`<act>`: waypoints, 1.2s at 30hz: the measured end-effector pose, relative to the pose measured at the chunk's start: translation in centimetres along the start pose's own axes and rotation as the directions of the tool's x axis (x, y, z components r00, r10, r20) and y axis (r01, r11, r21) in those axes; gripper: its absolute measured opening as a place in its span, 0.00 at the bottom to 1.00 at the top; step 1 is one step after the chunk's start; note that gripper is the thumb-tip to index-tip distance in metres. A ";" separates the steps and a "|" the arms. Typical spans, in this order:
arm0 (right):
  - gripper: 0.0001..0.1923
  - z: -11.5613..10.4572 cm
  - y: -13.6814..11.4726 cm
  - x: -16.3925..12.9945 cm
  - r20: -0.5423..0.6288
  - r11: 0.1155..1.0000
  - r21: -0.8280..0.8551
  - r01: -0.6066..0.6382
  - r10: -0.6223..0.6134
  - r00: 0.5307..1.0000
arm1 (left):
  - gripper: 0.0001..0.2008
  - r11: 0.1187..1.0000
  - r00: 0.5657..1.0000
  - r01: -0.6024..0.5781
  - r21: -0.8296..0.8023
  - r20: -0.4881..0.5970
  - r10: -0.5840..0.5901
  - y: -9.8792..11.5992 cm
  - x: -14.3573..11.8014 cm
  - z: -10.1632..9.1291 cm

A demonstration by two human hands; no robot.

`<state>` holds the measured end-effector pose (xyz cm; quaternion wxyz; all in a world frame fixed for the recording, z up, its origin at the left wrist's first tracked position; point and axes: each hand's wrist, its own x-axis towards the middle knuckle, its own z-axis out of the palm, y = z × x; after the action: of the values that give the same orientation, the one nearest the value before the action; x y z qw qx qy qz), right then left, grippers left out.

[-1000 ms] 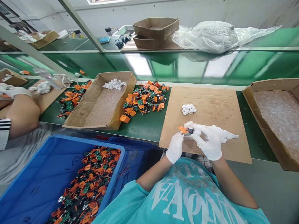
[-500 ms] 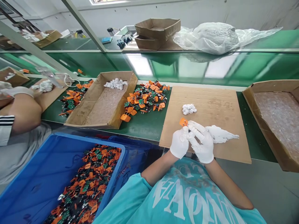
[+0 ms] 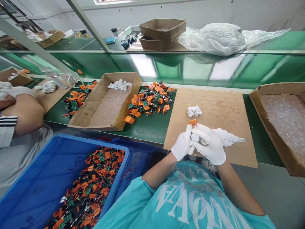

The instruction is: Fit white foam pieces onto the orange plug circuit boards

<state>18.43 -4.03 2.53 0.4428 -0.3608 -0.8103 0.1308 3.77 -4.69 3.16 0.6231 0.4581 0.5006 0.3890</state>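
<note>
Both my hands wear white gloves and meet over the near edge of a cardboard sheet (image 3: 221,101). My left hand (image 3: 182,144) pinches an orange plug part (image 3: 193,122) with metal pins, its orange end pointing away from me. From the other side, the curled fingers of my right hand (image 3: 211,144) grip the same part. A round whitish piece (image 3: 194,137) shows between the hands; whether it is joined to the part I cannot tell. Beyond them lies a small heap of white lumps (image 3: 194,111). A flattened white putty-like mass (image 3: 228,136) sits beside my right hand.
Orange plug parts with green boards form a pile (image 3: 152,98) left of the sheet. Past it stands a cardboard tray (image 3: 102,106) with white lumps; another tray (image 3: 283,127) is at right. A blue bin (image 3: 30,178) holds many parts. A co-worker's arm (image 3: 28,105) is at far left.
The orange part has turned and shifted slightly right between my hands. My right hand has moved a little right, and the round whitish piece now shows between the hands.
</note>
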 end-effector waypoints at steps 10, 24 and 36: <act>0.20 0.2 0.4 -0.2 -0.067 0.997 0.009 0.075 -0.074 0.995 | 0.35 0.986 0.906 0.017 -0.168 0.419 0.056 0.1 0.9 -1.4; 0.22 0.4 -1.3 -0.5 -0.254 0.979 -0.206 0.000 -0.053 0.966 | 0.19 0.930 0.929 -0.359 0.080 -0.063 0.364 -0.6 0.3 0.2; 0.24 -1.2 -0.7 0.9 -0.035 0.994 -0.033 0.108 -0.109 0.993 | 0.22 0.957 0.955 -0.239 0.167 0.217 0.201 1.2 0.3 -2.2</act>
<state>18.80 -4.02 4.18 0.4585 -0.3254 -0.8224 0.0872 1.64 -3.63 4.06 0.5754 0.6052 0.4169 0.3590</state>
